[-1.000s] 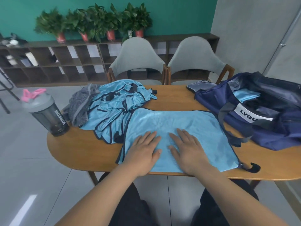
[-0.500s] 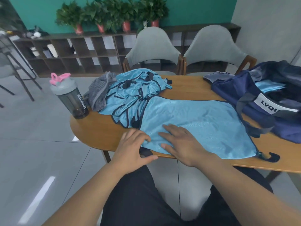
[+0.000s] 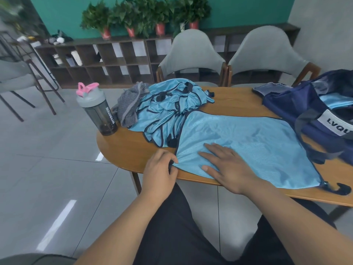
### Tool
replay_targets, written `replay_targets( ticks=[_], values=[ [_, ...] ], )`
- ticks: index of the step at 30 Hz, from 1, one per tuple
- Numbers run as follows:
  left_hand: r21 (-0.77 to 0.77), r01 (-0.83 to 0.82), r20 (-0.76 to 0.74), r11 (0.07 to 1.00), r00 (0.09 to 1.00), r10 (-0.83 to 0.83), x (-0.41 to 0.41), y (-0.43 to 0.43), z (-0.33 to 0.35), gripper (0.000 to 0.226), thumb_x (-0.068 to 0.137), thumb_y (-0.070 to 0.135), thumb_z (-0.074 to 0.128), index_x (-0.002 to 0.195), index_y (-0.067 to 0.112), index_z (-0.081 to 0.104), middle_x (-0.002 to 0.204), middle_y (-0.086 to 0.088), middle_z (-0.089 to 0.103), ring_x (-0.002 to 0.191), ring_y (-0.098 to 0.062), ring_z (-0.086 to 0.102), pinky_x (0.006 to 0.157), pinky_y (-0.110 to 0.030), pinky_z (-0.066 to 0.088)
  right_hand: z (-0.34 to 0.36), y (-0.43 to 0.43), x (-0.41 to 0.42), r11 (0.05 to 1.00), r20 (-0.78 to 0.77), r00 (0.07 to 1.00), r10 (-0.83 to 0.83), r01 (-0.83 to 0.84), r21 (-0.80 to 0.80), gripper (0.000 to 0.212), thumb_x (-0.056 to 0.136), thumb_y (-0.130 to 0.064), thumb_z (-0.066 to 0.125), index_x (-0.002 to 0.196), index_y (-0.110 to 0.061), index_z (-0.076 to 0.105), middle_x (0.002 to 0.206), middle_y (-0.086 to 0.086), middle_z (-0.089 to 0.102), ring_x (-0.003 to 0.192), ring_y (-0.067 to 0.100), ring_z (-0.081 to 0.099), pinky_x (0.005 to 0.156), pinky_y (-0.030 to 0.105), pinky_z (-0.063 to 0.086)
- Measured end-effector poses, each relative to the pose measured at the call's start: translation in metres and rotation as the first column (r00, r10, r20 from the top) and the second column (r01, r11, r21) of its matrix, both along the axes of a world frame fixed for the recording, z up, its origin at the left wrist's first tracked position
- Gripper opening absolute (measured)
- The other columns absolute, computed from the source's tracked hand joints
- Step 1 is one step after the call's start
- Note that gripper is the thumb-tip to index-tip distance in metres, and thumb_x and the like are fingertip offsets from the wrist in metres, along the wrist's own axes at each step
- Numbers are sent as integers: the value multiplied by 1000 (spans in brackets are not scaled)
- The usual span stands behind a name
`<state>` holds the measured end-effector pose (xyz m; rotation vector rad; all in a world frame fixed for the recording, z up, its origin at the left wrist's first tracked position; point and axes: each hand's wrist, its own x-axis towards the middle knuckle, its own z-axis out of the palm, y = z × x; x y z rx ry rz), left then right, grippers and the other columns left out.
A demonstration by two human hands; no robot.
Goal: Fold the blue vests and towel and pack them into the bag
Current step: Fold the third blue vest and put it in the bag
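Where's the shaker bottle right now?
In the head view, the shaker bottle stands at the table's left end, left of the grey towel and the heap of blue vests.

1. An office lounge or meeting room, by the look of it: teal wall (image 3: 238, 12) and grey tiled floor (image 3: 47, 169).
2. Low dark wooden cubby shelf (image 3: 114, 60) topped with potted green plants (image 3: 145, 18).
3. Grey upholstered chairs (image 3: 191, 56) stand at the oval wooden surface (image 3: 129, 150).

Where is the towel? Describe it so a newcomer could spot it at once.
On the wooden table, find the pink-topped shaker bottle at the left end. The towel lies crumpled just right of it, against the heap of blue vests; it alone is grey and finely striped, not shiny blue.
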<state>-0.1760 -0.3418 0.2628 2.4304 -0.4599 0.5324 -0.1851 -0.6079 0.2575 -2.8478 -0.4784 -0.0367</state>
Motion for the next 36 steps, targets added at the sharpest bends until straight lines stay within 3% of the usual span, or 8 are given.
replay_targets(
  ticks=[8,12,15,19,21,26,32,36],
  values=[
    [-42,-288,79,957,953,291,9,15,8,50,77,-15,58,108,23,70,114,5,60,108,-25,55,88,-45,47,2,3,-1,1000,-11,1000,-8,8,-5,71,99,-76,8,163,-47,20,173,-19,4,158,4,-6,130,36,2],
    [-103,28,261,994,965,0,-10,-14,34,45,83,-11,50,118,7,71,126,-5,62,120,-24,56,107,-36,43,-1,2,-1,1000,7,1000,-12,12,-13,71,100,-76,8,163,-46,20,173,-17,4,159,6,-5,130,38,4],
    [60,324,32,944,945,-326,-13,-55,42,49,97,7,39,142,9,60,145,-5,58,134,-21,53,117,-36,40,-4,3,2,1000,14,1000,2,-2,14,68,102,-72,10,161,-44,26,173,-15,12,160,9,3,129,41,11],
    [284,250,-317,926,936,-155,18,-74,19,59,114,42,27,167,18,20,173,-3,21,159,-19,17,131,-38,10,-5,1,0,995,13,998,-55,54,89,69,104,-64,11,162,-32,32,172,-8,20,160,12,12,128,42,18],
    [490,218,-342,844,939,-43,29,-70,8,67,111,55,15,169,21,7,176,3,0,162,-15,-4,131,-37,-3,-5,-5,-4,990,9,995,-104,103,99,73,102,-65,11,161,-29,36,172,-5,21,160,14,12,129,40,15],
    [573,252,-373,780,928,-25,37,-65,8,69,108,60,5,168,27,-6,173,11,-18,159,-11,-18,130,-38,-9,-7,-55,-24,977,43,977,-210,207,58,65,104,-65,17,160,-37,36,172,-7,21,160,17,12,128,42,17],
    [586,245,-386,772,922,0,37,-68,16,67,108,58,12,168,30,-3,174,12,-14,160,-13,-15,131,-38,-7,-1,-136,-59,911,97,906,-413,410,48,58,105,-60,35,154,-32,47,166,-5,34,154,20,29,125,37,24],
    [513,195,-208,836,973,-99,26,-103,24,66,104,41,29,165,18,27,174,1,19,162,-20,3,132,-40,-2,0,-144,-64,890,157,876,-456,446,97,42,105,-37,54,145,-26,59,155,-2,50,142,22,45,119,40,37]
  ],
)
